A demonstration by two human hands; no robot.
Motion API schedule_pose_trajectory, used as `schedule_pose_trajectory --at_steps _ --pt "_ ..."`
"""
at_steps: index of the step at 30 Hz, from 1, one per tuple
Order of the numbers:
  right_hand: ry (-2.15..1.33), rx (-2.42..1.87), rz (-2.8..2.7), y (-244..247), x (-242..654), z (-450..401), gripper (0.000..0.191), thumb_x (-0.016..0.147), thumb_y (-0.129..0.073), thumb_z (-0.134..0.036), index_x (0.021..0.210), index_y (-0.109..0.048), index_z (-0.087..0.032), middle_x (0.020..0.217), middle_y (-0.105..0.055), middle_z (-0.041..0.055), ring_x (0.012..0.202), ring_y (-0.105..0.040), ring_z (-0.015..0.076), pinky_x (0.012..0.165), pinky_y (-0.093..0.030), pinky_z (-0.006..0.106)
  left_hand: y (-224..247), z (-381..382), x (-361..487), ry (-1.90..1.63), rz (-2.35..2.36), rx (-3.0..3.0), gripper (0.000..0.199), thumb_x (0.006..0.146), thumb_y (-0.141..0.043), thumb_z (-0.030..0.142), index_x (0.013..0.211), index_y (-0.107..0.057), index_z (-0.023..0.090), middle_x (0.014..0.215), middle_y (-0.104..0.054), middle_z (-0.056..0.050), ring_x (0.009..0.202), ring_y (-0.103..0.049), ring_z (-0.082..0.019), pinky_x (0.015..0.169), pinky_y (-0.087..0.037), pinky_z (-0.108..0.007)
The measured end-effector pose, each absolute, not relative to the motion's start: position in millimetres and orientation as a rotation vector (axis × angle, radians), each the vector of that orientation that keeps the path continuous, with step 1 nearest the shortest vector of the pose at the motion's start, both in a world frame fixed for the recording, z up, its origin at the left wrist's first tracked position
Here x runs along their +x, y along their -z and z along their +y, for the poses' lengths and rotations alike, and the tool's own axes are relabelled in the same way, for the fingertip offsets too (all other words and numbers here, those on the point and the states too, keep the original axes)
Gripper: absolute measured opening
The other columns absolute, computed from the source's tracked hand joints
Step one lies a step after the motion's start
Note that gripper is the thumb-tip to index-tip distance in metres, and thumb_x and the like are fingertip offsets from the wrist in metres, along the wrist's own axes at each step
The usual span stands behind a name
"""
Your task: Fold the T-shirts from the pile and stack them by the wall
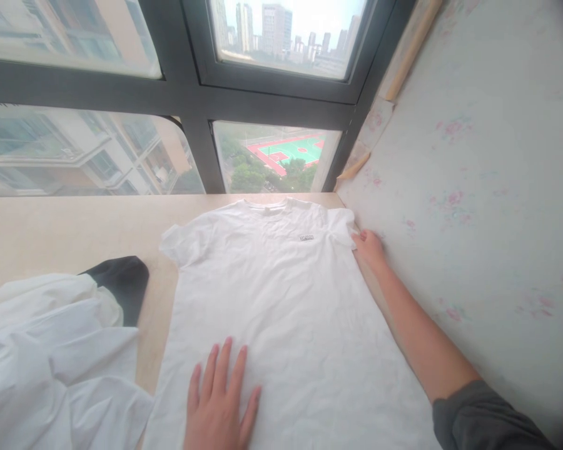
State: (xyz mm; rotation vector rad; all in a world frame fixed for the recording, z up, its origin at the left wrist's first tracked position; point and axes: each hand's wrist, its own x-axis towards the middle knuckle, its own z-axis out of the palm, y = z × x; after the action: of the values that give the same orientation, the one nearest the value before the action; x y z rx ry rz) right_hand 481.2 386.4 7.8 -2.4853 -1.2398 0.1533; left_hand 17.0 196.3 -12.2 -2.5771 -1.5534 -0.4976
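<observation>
Head view — left hand (219, 409) splayed on shirt (276, 300), right hand (370, 245) pinching sleeve edge (349, 227) — wall (488, 156) just beside.

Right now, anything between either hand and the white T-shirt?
Nothing visible. The left hand rests palm down on the white T-shirt; the right hand pinches its sleeve beside the wall. White cloth lies to the left, clear of both.

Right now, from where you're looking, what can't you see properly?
All in the head view:
White T-shirt: the bottom hem is cut off by the lower edge.
Chest print: too small and blurred to read.
Dark item: partly hidden by the white fabric pile, which the left edge cuts off.
Left hand: the wrist is cut off by the lower edge.
</observation>
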Motion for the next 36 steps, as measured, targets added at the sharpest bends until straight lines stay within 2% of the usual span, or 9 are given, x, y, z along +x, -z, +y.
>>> schedule_pose_trajectory --at_steps 3,8,14,21,24,28,31,34,36 --pt "-0.172 -2.489 -1.243 -14 485 419 0.051 0.096 -0.044 -0.041 0.134 -0.053 -0.007 0.126 -0.064 0.0208 0.112 -0.064 0.0253 0.089 -0.049 0.03 12 196 16 0.49 -1.554 -2.58 0.058 0.089 -0.054 0.036 0.144 -0.05 0.018 0.158 -0.038 -0.015 0.146 -0.032 -0.035 0.119 -0.019 -0.056" --pt "-0.202 -2.465 -1.435 -32 491 463 0.057 0.079 -0.067 -0.029 0.132 -0.056 -0.01 0.127 -0.063 0.0197 0.114 -0.061 0.0267 0.091 -0.047 0.029 10 195 16 0.474 -1.566 -2.571 0.056 0.09 -0.054 0.036 0.143 -0.052 0.019 0.159 -0.038 -0.013 0.147 -0.031 -0.033 0.121 -0.018 -0.053" --pt "-0.243 -2.442 -1.662 -60 499 483 0.02 0.078 -0.065 -0.025 0.095 -0.071 -0.014 0.099 -0.073 0.0111 0.096 -0.066 0.0247 0.081 -0.047 0.028 10 196 16 0.475 -1.537 -2.575 0.058 0.089 -0.055 0.036 0.144 -0.05 0.018 0.159 -0.037 -0.014 0.146 -0.032 -0.034 0.12 -0.019 -0.054" --pt "-0.173 -2.44 -1.739 -88 500 486 0.042 0.075 -0.071 -0.023 0.115 -0.067 -0.013 0.11 -0.07 0.0143 0.101 -0.064 0.027 0.083 -0.048 0.031 11 197 16 0.48 -1.524 -2.566 0.058 0.088 -0.054 0.035 0.144 -0.048 0.019 0.158 -0.039 -0.015 0.144 -0.035 -0.035 0.119 -0.021 -0.055" --pt "-0.137 -2.389 -1.774 -96 480 484 0.048 0.078 -0.072 -0.034 0.122 -0.065 -0.016 0.115 -0.069 0.0136 0.105 -0.063 0.0274 0.085 -0.048 0.032 11 197 16 0.477 -1.518 -2.562 0.059 0.088 -0.053 0.036 0.144 -0.047 0.02 0.157 -0.04 -0.015 0.144 -0.036 -0.035 0.118 -0.022 -0.055" --pt "-0.335 -2.145 -1.778 -100 452 475 0.046 0.09 -0.056 -0.054 0.122 -0.064 -0.022 0.103 -0.072 0.0067 0.081 -0.067 0.0178 0.078 -0.049 0.028 11 198 16 0.465 -1.515 -2.556 0.059 0.088 -0.053 0.036 0.144 -0.046 0.02 0.156 -0.042 -0.016 0.142 -0.038 -0.036 0.116 -0.025 -0.056" --pt "-0.343 -2.108 -1.68 -93 448 459 0.035 0.093 -0.05 -0.044 0.112 -0.068 -0.019 0.095 -0.073 0.0059 0.076 -0.067 0.0168 0.079 -0.05 0.03 9 198 15 0.452 -1.488 -2.559 0.058 0.088 -0.053 0.036 0.143 -0.047 0.019 0.154 -0.044 -0.017 0.139 -0.042 -0.038 0.112 -0.029 -0.057" --pt "-0.279 -2.122 -1.665 -73 454 431 0.031 0.086 -0.053 -0.025 0.112 -0.069 -0.017 0.11 -0.071 0.0095 0.093 -0.067 0.0205 0.089 -0.05 0.034 5 202 13 0.44 -1.463 -2.558 0.053 0.088 -0.052 0.037 0.138 -0.051 0.02 0.15 -0.049 -0.016 0.134 -0.047 -0.037 0.108 -0.034 -0.056" --pt "-0.28 -2.067 -1.74 -52 457 405 0.043 0.078 -0.055 -0.016 0.121 -0.065 -0.017 0.125 -0.066 0.0103 0.106 -0.064 0.0217 0.095 -0.05 0.034 1 209 12 0.446 -1.455 -2.568 0.048 0.089 -0.051 0.038 0.133 -0.055 0.02 0.145 -0.054 -0.016 0.13 -0.052 -0.035 0.104 -0.04 -0.053"
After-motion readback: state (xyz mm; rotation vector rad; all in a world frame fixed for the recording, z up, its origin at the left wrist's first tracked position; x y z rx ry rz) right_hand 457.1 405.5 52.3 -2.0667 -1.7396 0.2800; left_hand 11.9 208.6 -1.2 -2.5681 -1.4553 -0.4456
